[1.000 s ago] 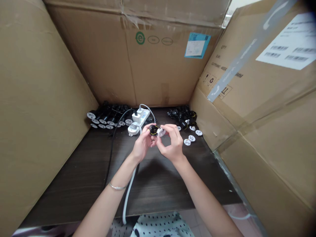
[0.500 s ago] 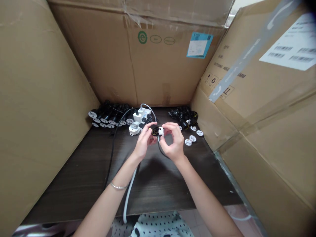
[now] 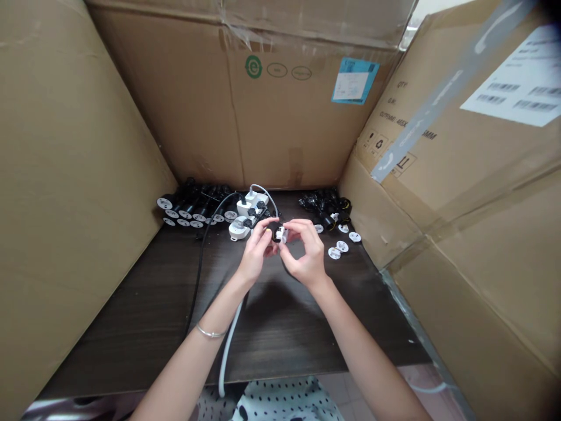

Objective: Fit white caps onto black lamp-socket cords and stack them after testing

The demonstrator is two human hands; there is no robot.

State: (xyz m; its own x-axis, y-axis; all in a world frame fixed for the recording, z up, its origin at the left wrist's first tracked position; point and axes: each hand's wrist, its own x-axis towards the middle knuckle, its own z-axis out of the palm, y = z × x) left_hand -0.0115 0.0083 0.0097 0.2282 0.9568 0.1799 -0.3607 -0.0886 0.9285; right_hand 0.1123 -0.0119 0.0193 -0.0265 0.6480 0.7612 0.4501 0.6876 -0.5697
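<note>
Both my hands are raised together over the dark table, at its far middle. My left hand [image 3: 258,248] pinches a black plug body [image 3: 276,233] that shows a thin yellow ring. My right hand [image 3: 307,251] grips a small white plug piece [image 3: 282,235] with its fingertips. The white piece sits against the black body's end. My fingers hide most of both parts, so I cannot tell whether they are joined. A black cord runs down from between my hands, mostly hidden.
A white power strip [image 3: 253,209] with white adapters lies just beyond my hands. Black plugs with white faces [image 3: 193,209] are heaped to its left, and a black bundle [image 3: 323,204] lies right. Several white discs [image 3: 342,246] lie nearby. Cardboard walls [image 3: 280,117] surround the dark table [image 3: 280,333].
My hands have drawn closer together, and the white piece now sits tight against the black plug body instead of apart from it.
</note>
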